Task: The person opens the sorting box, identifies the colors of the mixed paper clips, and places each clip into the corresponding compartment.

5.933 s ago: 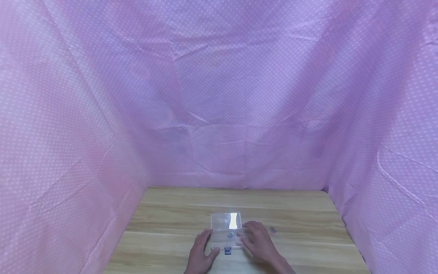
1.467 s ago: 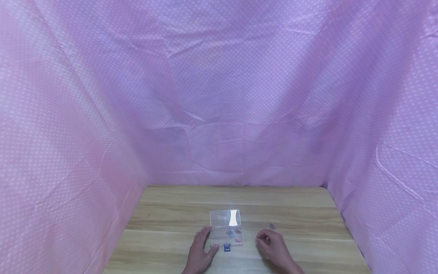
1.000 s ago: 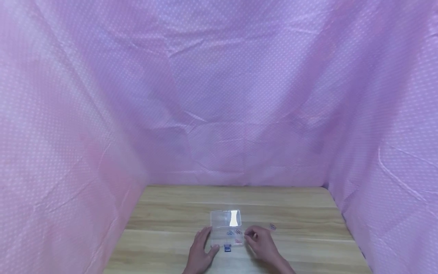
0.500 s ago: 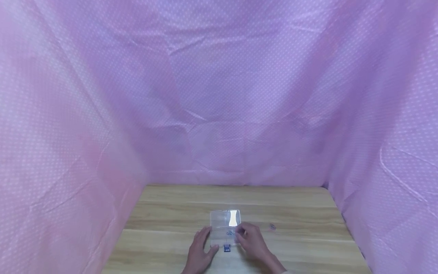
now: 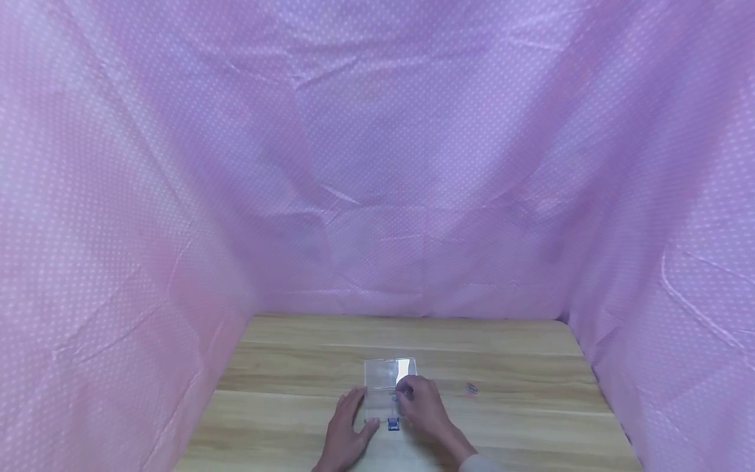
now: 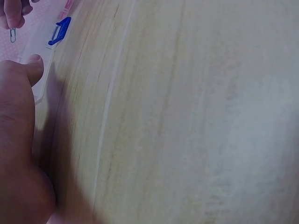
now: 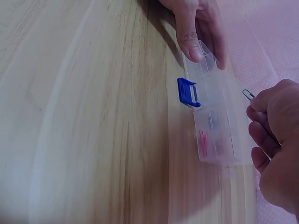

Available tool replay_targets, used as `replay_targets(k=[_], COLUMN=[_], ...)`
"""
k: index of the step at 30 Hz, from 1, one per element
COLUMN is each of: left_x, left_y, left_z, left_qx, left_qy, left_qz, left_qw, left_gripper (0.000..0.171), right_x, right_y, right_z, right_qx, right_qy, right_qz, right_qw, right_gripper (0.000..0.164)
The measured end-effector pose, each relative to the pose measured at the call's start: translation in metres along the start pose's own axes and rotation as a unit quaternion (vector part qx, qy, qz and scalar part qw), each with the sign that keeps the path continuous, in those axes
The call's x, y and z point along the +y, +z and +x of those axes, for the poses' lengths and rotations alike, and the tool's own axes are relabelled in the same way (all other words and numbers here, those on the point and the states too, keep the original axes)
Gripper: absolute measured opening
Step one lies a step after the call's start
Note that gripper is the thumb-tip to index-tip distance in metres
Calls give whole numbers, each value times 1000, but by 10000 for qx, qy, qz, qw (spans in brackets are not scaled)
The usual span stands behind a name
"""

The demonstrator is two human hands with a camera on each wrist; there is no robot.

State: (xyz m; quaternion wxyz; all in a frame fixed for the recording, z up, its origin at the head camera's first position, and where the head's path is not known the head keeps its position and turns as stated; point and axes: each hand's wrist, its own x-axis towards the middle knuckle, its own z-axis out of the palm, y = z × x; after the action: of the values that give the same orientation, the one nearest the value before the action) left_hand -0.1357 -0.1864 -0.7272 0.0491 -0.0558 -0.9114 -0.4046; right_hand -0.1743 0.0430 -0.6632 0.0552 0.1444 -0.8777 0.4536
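Note:
A clear plastic compartment box (image 5: 377, 408) stands on the table with its lid (image 5: 380, 372) laid back. My left hand (image 5: 345, 429) holds the box's left end, thumb at the front wall and fingers along the side. Over the compartments, my right hand (image 5: 423, 405) pinches a green paper clip (image 7: 247, 94) between thumb and forefinger; the clip sticks out past the fingertips. Pink paper clips (image 7: 203, 142) lie in a front compartment, seen in the right wrist view. A blue latch (image 7: 188, 92) hangs at the box's front. In the head view, the right hand hides the box's right compartments.
A few loose paper clips (image 5: 472, 388) lie on the wooden table (image 5: 283, 373) to the right of the box. Pink dotted cloth (image 5: 377, 262) encloses the table at the back and both sides.
From beside the loose clips, my right hand has moved left to the box and now reaches over its compartments. My left hand has stayed at the box's left end.

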Motion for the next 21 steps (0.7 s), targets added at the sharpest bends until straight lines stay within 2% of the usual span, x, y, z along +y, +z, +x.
replay_targets(k=[5,8,16,21], left_x=[1,1,1,2], left_y=[1,2,2,0], left_z=[0,-1,-2,-2], left_qx=[101,99,107,7], left_qy=[110,44,46,-45], left_qz=[14,42,-7,-62], left_qw=[9999,9999,9999,10000], left_gripper=[72,73,74,75], right_x=[-1,-1,-5,-7], right_y=[5,10,14,14], right_z=[4,6,8,8], right_qx=[-95,-195,-500,-539], right_qy=[63,160,347,235], right_qz=[-271,-407,-271,-308], right_qw=[9996,9989,9978,9978], right_gripper=[8,7,12,15])
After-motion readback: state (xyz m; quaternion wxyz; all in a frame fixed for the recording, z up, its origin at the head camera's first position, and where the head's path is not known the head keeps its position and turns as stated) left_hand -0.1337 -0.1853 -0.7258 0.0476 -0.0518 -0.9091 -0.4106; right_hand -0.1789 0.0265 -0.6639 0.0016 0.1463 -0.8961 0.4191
